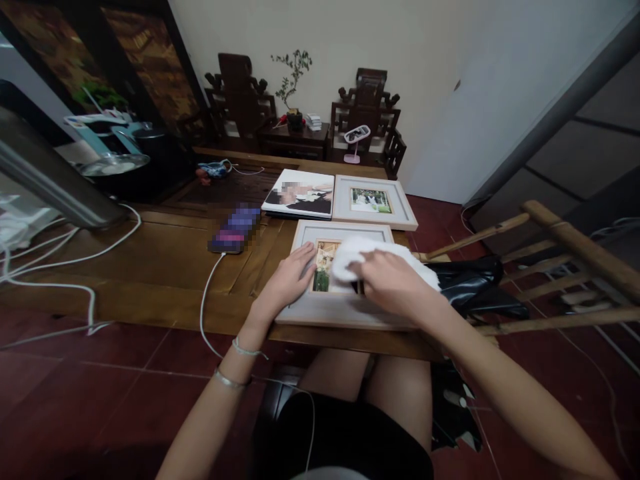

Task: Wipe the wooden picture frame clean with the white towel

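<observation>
A light-coloured picture frame [305,312] lies flat at the table's front edge, with a small photo [323,273] in its middle. My left hand [290,277] rests on the frame's left side, its fingers stretched out and holding nothing. Bunched in my right hand [387,277] is a white cloth [349,255], pressed over the photo's right part and hiding it. The cloth's loose end trails to the right past the frame. Behind lie a second picture frame [343,203] with a wedding photo and a white-topped photo album or panel [305,179].
A phone [235,230] with a white charging cable lies left on the wooden table [165,257]. Further left are more cables, a pan with a glass lid [115,163] and a dark slanted object [55,173]. A wooden chair [575,233] with a black bag [473,283] stands right.
</observation>
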